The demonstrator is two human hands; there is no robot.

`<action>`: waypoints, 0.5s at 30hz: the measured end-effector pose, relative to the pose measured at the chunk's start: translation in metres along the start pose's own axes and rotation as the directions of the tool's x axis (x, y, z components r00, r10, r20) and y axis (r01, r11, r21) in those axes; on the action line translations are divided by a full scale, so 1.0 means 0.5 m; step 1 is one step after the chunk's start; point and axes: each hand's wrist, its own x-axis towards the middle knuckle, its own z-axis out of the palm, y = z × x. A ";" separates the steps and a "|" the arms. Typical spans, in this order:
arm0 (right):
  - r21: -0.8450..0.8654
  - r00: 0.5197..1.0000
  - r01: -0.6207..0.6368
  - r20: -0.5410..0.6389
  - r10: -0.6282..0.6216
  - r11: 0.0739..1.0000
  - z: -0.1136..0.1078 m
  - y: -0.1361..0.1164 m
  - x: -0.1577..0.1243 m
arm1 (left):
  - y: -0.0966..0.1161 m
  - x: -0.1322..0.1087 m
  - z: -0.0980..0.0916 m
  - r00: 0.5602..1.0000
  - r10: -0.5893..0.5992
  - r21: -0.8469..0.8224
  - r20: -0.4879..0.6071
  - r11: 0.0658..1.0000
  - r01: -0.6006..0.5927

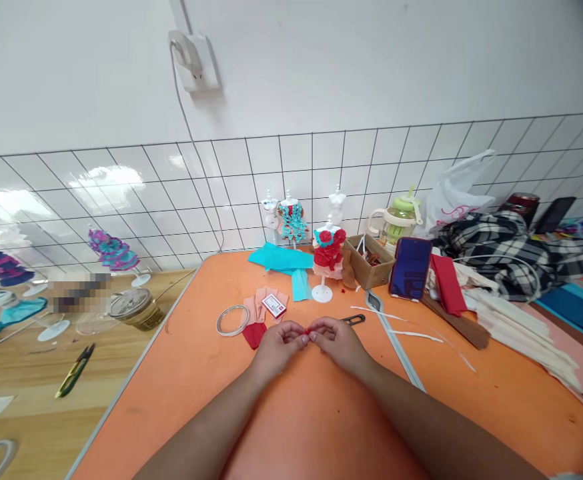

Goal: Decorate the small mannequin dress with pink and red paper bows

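My left hand [282, 345] and my right hand [340, 343] meet over the orange mat, fingertips nearly touching. Both are closed in a pinch on one small red piece [307, 331], mostly hidden by the fingers; it looks like crepe paper or cloth. Beyond them, a mini dress form [327, 257] wears red ruffles with red and turquoise flowers. Left of my hands lie peach and dark red strips [255, 335], a white card with a red border [274, 305] and a pale ring [233, 321]. A black-handled tool [354, 319] lies partly behind my right hand.
Behind stand more dress forms [292, 219], turquoise sheets [279, 259], a wooden box [370, 259], a phone [410, 268] and a drink bottle [402, 217]. White strips [416, 335] and scissors-like snips [75, 371] lie right and left. A checked cloth [501, 247] is piled far right.
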 end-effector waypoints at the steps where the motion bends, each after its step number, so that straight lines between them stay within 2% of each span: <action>1: 0.006 1.000 -0.010 0.006 0.010 1.000 0.000 0.000 0.000 | 0.000 0.000 -0.001 1.000 -0.002 -0.004 0.007 1.000 0.002; 5: 0.064 0.997 -0.075 0.020 0.074 0.995 -0.002 0.000 0.001 | 0.001 -0.002 0.000 0.999 -0.015 0.014 0.030 1.000 0.015; 9: 0.060 1.000 -0.018 -0.007 0.019 0.998 -0.001 0.001 0.001 | -0.001 -0.002 0.003 0.999 -0.016 0.060 0.047 0.998 0.013; 12: 0.050 1.000 -0.023 -0.008 0.023 0.998 -0.003 0.005 0.005 | 0.000 -0.005 0.001 0.998 0.004 0.091 0.063 0.996 -0.009; 15: 0.052 0.998 -0.060 0.001 0.060 0.997 -0.011 0.009 0.008 | 0.008 -0.010 -0.009 0.980 0.062 0.089 0.187 0.993 -0.080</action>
